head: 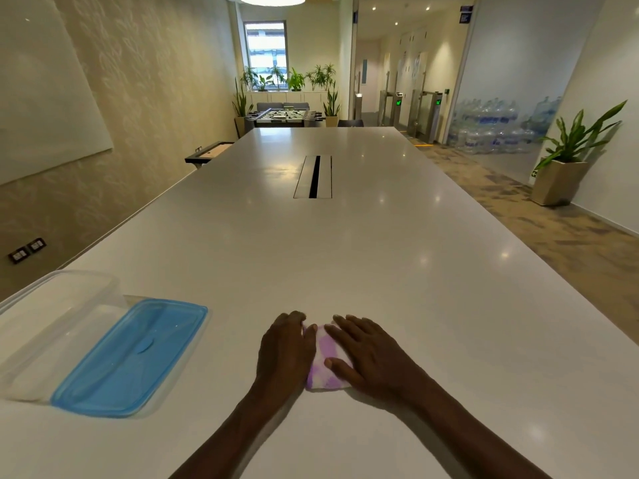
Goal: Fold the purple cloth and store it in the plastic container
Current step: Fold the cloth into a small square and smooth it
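A small purple-and-white cloth lies folded into a narrow packet on the white table, near its front edge. My left hand rests on the cloth's left side with fingers curled over its far corner. My right hand lies flat on the right side, fingers spread and thumb pressing the cloth's middle. Both hands hide most of the cloth. The clear plastic container stands at the left, open, with its blue lid lying beside it on its right.
The long white table stretches away ahead, with a cable slot set in its middle. A potted plant stands on the floor to the right. The table's left edge runs close behind the container.
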`<state>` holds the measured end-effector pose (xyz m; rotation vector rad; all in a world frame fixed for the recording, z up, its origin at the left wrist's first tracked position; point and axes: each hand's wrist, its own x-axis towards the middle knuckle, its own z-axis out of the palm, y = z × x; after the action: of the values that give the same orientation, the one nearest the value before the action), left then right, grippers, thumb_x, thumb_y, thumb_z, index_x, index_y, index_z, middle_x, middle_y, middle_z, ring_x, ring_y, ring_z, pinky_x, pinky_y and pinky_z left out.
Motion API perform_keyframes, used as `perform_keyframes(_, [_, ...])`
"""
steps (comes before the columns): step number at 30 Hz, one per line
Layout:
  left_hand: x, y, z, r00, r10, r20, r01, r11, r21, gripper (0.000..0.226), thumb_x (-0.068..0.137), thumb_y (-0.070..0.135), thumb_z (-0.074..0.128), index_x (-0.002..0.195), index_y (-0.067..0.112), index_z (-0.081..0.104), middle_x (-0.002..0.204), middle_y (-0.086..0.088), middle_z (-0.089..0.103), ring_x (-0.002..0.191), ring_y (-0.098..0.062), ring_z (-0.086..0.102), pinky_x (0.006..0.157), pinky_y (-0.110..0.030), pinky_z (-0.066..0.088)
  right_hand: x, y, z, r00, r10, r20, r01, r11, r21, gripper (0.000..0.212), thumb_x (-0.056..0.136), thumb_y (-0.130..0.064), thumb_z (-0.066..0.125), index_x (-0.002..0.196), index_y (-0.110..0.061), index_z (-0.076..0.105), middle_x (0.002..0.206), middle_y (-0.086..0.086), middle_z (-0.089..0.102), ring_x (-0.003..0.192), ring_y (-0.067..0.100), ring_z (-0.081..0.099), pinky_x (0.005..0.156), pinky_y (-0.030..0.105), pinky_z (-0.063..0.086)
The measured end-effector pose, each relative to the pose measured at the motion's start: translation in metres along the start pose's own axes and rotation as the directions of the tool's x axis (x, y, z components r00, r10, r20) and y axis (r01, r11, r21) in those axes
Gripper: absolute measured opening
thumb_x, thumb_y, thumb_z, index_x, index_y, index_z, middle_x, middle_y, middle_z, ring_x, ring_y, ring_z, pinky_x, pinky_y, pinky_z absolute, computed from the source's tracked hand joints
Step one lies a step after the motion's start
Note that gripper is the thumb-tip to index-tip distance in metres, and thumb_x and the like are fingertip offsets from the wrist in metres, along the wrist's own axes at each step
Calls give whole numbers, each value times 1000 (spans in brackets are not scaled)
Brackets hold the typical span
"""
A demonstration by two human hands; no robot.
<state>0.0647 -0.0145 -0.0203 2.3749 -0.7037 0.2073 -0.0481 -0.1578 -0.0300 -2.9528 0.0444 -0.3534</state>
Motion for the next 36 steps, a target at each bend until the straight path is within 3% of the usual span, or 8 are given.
perform_keyframes(4, [-8, 23, 9, 950, 284, 129, -293, 954, 60, 47, 89, 31, 57, 130, 8, 58, 142, -8, 53, 133, -22, 49, 116, -36, 31, 2, -4, 8, 999, 27, 20, -25, 994, -110, 63, 97, -51, 26, 150, -18, 34, 156, 11, 35, 143, 31, 33, 117, 47, 25])
perform_keyframes(7, [-21, 32, 16, 957, 209, 200, -179, 971, -155, 58, 95, 53, 26, 134, 19, 51, 146, -3, 49, 138, -17, 40, 119, -42, 24, 0, -14, 7, 998, 65, 16, -64, 996, -64, 64, 93, -36, 23, 155, -22, 18, 161, 7, 25, 148, 31, 21, 121, 48, 15])
perform_keyframes(9, [-27, 26, 23, 956, 183, 231, -144, 974, -175, 72, 91, 64, 10, 146, 26, 35, 158, 5, 28, 148, -8, 18, 123, -35, 11, -3, -18, 5, 995, 89, 49, -88, 995, -37, 66, 92, -36, 20, 156, -23, 8, 164, 6, 15, 151, 31, 10, 122, 47, 7])
perform_keyframes(13, [-29, 12, 24, 929, 197, 313, -167, 979, -120, 73, 91, 64, 12, 154, 26, 12, 163, 10, 3, 147, 3, -7, 120, -24, -5, -4, -19, 4, 993, 89, 78, -88, 996, -16, 64, 95, -38, 24, 156, -28, 5, 164, 4, 11, 150, 34, 7, 121, 49, 8])
perform_keyframes(23, [-32, 11, 18, 907, 220, 358, -218, 975, -46, 93, 77, 76, -4, 154, 23, -1, 163, 7, -7, 146, 0, -15, 121, -27, -6, -5, -19, 9, 992, 118, 35, -118, 993, -13, 60, 96, -41, 29, 154, -28, 20, 160, 3, 28, 146, 33, 26, 118, 51, 20])
perform_keyframes(29, [-20, -1, -2, 800, 376, 467, -353, 925, -139, 107, 72, 87, 26, 153, 25, -6, 161, 8, -13, 146, -2, -19, 124, -35, 0, 13, -6, -13, 965, 112, 238, -141, 984, 110, 76, 84, -66, 35, 146, -24, 35, 148, 0, 45, 133, 23, 42, 110, 41, 33])
perform_keyframes(32, [-8, -15, -15, 755, 418, 504, -459, 887, -49, 125, 60, 89, 49, 152, 29, -9, 158, 11, -20, 145, -4, -22, 122, -30, -3, 22, 1, -37, 947, 192, 257, -263, 924, 278, 46, 93, -43, 49, 133, -21, 55, 129, 3, 64, 114, 21, 60, 96, 36, 48])
perform_keyframes(36, [17, -32, -29, 777, 387, 496, -474, 878, 58, 133, 47, 94, 47, 153, 30, -2, 161, 2, -15, 148, -14, -17, 123, -38, 3, 19, 14, -47, 917, 342, 204, -391, 871, 297, 28, 87, -33, 67, 112, -21, 69, 107, 3, 71, 90, 16, 63, 77, 25, 49])
